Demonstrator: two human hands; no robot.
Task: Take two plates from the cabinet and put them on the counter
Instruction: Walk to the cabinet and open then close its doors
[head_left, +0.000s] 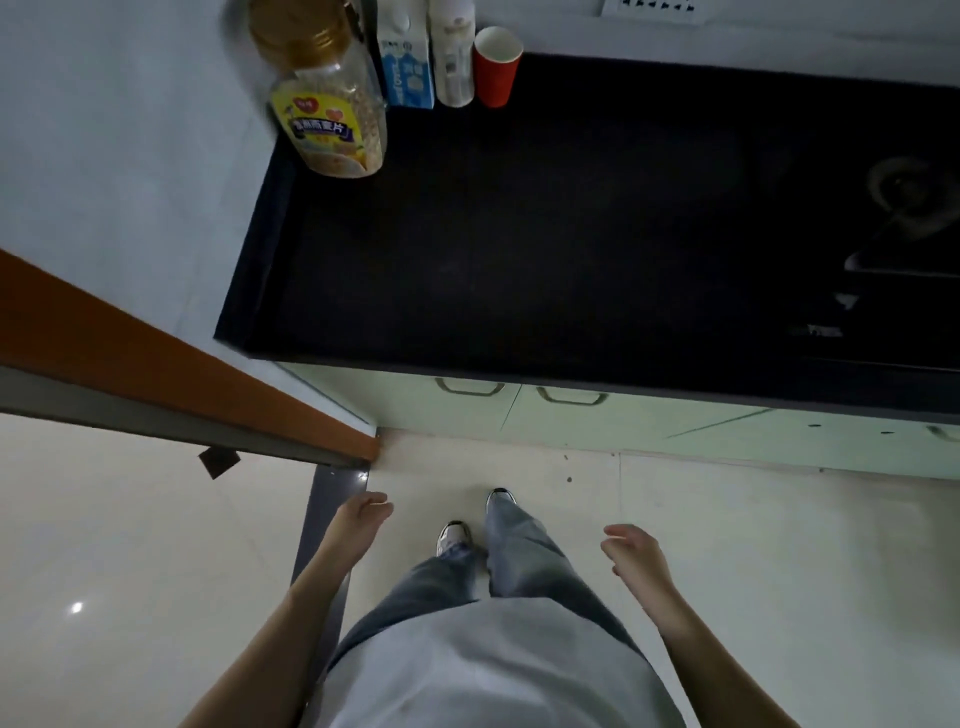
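A narrow kitchen with pale floor tiles (727, 545) is seen from above, with a black counter (545, 234) running left to right across the upper part of the view, its long axis parallel to the person's shoulders. Below its front edge sit pale green cabinet doors (597, 421), closed, each with a metal handle near the top; no plates can be seen, and the counter's wide middle is dark, matte and bare. At its far-left corner stand an oat jar with a gold lid (327, 98), a blue-and-white carton (405, 62), a white bottle (453, 57) and a red paper cup (496, 67), close together. The left hand (361, 519) and right hand (631, 553) hang low on either side of the legs, well apart, fingers loosely curled, holding nothing.
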